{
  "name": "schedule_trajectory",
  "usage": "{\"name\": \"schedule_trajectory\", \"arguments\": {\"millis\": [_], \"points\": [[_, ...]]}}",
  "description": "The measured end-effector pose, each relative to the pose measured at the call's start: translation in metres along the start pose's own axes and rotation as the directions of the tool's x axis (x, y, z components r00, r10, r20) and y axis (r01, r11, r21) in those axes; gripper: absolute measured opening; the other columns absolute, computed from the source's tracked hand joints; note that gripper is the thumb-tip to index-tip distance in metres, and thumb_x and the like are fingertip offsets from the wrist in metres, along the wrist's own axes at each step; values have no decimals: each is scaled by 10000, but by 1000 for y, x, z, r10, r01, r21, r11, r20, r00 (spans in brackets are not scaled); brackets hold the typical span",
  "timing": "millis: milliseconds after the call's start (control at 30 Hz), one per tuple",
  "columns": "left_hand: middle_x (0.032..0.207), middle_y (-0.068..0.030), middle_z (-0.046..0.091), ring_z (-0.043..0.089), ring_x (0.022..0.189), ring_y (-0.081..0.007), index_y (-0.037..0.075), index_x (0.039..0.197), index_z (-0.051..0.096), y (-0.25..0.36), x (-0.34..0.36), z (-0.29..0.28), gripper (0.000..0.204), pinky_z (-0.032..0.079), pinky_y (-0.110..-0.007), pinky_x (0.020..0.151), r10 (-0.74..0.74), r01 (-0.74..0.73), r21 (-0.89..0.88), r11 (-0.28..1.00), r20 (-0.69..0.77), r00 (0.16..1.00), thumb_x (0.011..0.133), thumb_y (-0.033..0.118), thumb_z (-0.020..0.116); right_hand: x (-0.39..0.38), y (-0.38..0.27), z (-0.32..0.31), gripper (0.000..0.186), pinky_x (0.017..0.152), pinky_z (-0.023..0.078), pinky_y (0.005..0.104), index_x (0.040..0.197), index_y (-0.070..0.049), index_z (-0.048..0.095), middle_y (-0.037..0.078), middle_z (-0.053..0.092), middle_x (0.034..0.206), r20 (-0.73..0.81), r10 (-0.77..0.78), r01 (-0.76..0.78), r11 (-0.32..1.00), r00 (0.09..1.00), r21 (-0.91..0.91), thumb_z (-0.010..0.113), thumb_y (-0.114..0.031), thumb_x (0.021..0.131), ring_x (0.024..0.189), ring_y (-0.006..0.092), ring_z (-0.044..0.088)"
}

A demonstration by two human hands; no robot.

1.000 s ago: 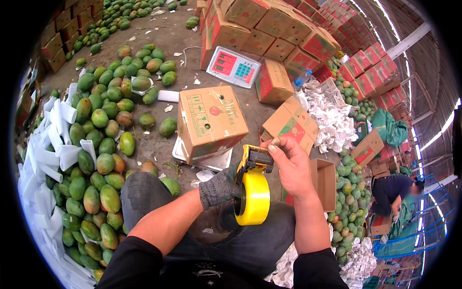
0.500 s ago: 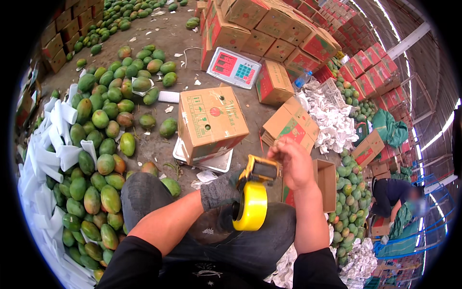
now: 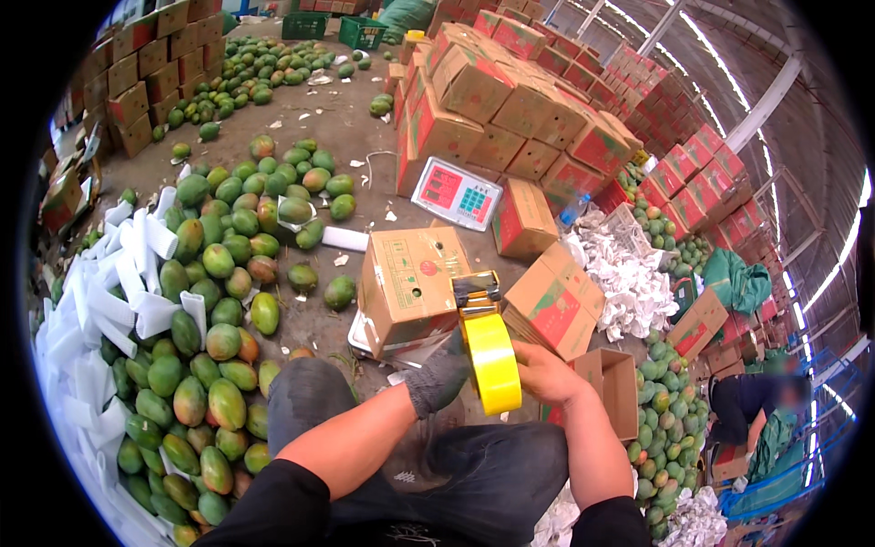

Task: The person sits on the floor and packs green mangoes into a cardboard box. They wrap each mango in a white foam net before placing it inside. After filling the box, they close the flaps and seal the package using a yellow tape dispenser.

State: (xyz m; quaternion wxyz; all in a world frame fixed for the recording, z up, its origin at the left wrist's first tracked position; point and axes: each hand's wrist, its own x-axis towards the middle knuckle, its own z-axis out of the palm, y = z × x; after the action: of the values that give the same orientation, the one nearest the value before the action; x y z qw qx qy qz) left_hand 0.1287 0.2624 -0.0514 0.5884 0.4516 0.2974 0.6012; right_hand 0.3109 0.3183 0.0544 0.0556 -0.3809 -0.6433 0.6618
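Observation:
My left hand point(image 3: 439, 376), in a grey glove, grips a tape dispenser point(image 3: 478, 290) from the left, its fingertips hidden behind the roll. A wide roll of yellow tape point(image 3: 494, 365) sits on it, and the dispenser's head points up and away from me. My bare right hand point(image 3: 549, 376) is closed against the roll's right side, with its fingers partly hidden. Just beyond the dispenser, a closed cardboard carton point(image 3: 406, 283) rests on a scale's platform point(image 3: 359, 339). The dispenser's head overlaps the carton's right side in view; I cannot tell if they touch.
Mangoes point(image 3: 223, 342) and white foam sleeves point(image 3: 118, 301) lie at my left. The scale's display point(image 3: 457, 192) stands behind the carton, before stacked cartons point(image 3: 510, 100). To the right are flattened cartons point(image 3: 556, 296), an open box point(image 3: 609, 387), crumpled paper point(image 3: 633, 287) and a bending person point(image 3: 752, 406).
The dispenser has turned more upright, its head now pointing away from me. My right hand has come down from above to the roll's right side. The view has tilted up.

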Motion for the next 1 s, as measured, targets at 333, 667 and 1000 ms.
{"name": "schedule_trajectory", "arguments": {"millis": [333,667,1000], "points": [[1306,-152,698,654,1207,-208,7,1436,595,49,-16,-31,632,527,-369,1044,-178,226,587,777,-139,974,935,318,822,-12,81,-64,319,689,613,388,1328,-40,632,108,748,1103,-376,59,79,937,925,341,587,-216,1065,881,231,759],[1500,-220,506,591,1304,-353,3,1527,443,7,71,-215,917,548,-431,1046,345,393,583,711,-776,528,821,381,890,-19,569,-33,709,936,565,542,1363,64,570,303,703,1227,-594,686,-800,590,421,113,742,-436,890,1104,454,715],[1279,-126,644,698,1089,-233,115,1487,423,-14,86,-248,623,620,-401,924,-337,304,-156,940,-564,754,990,314,741,81,361,-86,612,1051,514,464,1404,20,604,265,664,1367,-764,79,-246,963,640,-106,718,-396,971,1260,371,649]]}}
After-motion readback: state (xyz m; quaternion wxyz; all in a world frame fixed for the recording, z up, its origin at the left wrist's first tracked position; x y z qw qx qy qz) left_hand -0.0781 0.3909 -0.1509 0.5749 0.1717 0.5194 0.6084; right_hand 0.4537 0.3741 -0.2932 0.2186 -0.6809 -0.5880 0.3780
